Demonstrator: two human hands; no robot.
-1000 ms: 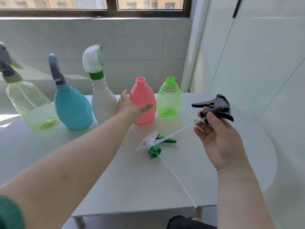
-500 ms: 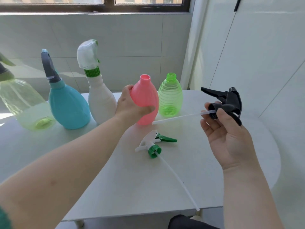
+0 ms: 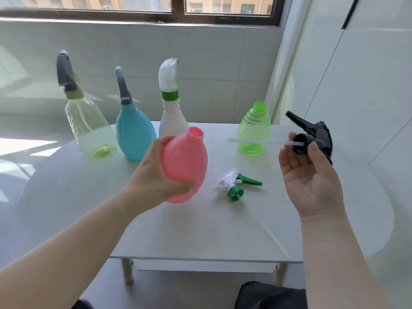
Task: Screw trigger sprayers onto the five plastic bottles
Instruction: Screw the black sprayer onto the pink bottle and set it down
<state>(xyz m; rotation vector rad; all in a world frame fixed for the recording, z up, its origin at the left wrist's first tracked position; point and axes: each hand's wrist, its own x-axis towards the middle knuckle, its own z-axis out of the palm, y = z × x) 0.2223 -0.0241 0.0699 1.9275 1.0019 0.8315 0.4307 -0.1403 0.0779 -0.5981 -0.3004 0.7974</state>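
Observation:
My left hand grips the pink bottle and holds it lifted and tilted, its open mouth pointing up and right. My right hand holds a black trigger sprayer with its white dip tube pointing left toward the pink bottle. A white and green sprayer lies loose on the table. The clear green bottle stands uncapped at the back. Three bottles at the back left carry sprayers: yellow-green, blue and white.
The white table has its front edge near me and a rounded right end. A tiled wall and a window stand behind the bottles. White panels rise on the right. A dark object sits on the floor below the table.
My left hand closed on the pink bottle, lifted it off the table and tilted it. My right hand raised the black sprayer and swung its dip tube level, pointing left.

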